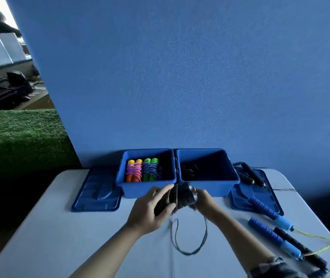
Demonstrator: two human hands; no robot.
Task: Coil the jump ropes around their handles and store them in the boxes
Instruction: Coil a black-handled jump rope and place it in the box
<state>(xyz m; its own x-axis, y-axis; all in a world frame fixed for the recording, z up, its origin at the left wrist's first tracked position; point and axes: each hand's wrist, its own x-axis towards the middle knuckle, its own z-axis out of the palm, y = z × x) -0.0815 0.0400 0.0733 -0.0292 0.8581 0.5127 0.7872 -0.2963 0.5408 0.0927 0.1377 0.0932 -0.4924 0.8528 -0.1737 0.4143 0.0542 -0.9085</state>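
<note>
Fingers of my left hand point(150, 209) curl around a pair of black handles point(177, 198) at the centre of the frame, thumb across the cord wound around them. Opposite, my right hand point(205, 200) grips the handles' far end, its fingers mostly hidden behind the bundle. Loose dark cord point(190, 243) hangs from the bundle in a loop onto the white table point(60, 227). Just behind my hands stand two open blue boxes side by side. Inside the left box point(146, 187) lie an orange-handled rope point(133, 171) and a green-handled rope point(150, 170), each coiled. Within the right box point(210, 186) sits a dark coiled rope point(188, 170), hard to make out. At lower right lie blue handles point(268, 212) with yellow cord, uncoiled, touching a black handle point(292, 240).
</note>
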